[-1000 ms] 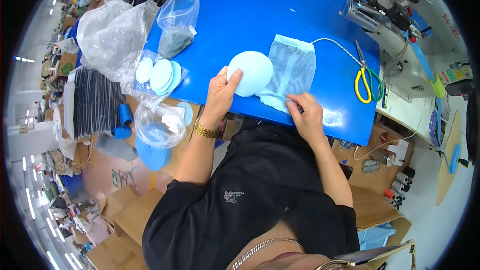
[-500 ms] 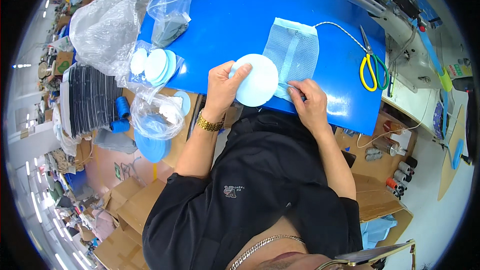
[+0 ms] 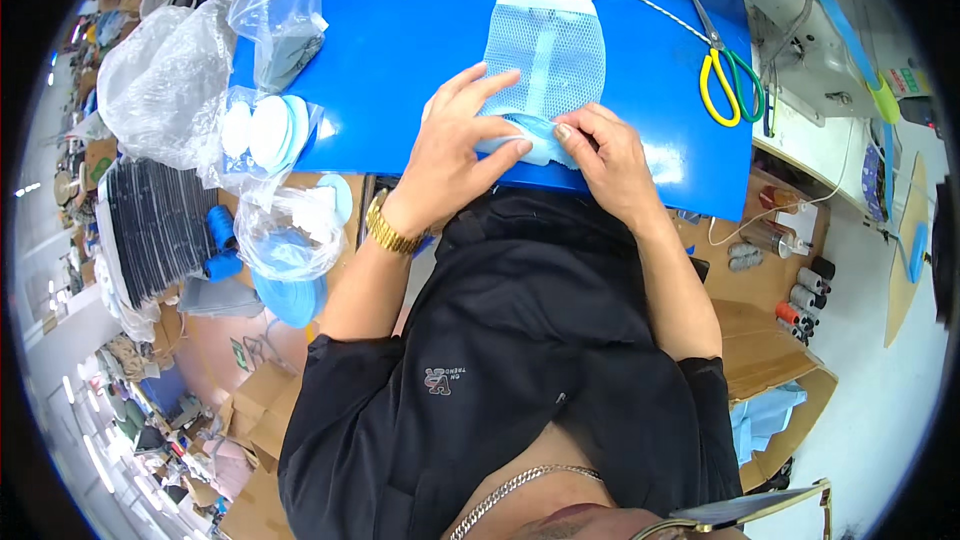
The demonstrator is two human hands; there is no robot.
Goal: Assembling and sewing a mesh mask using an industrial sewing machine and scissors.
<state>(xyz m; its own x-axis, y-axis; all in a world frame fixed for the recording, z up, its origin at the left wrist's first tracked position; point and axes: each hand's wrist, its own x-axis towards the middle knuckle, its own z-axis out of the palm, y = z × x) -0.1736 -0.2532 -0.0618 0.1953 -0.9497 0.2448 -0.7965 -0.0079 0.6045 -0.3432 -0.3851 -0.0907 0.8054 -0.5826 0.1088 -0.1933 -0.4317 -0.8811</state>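
Observation:
A pale blue mesh bag [image 3: 546, 50] lies flat on the blue table, its near edge bunched up. My right hand [image 3: 610, 155] pinches that edge between thumb and fingers. A light blue round disc [image 3: 491, 145] is at the bag's near end, mostly covered by my left hand and the bag's fabric. My left hand [image 3: 455, 145] has its thumb and index finger around the disc, the other fingers raised and spread over the mesh. From the bag's far corner a braided cord [image 3: 650, 5] runs toward scissors [image 3: 725, 75] with yellow and green handles.
More round discs [image 3: 270, 130] sit in clear plastic at the table's left edge, beside plastic bags [image 3: 160, 80]. Blue thread spools [image 3: 220, 240] and a dark stack [image 3: 160, 230] stand at the left. A sewing machine [image 3: 800, 60] occupies the right, above more thread spools [image 3: 803, 297].
The disc, held up in my left hand before, is now down at the bag's near edge, mostly hidden. Both hands have come closer together. The whole view has shifted slightly.

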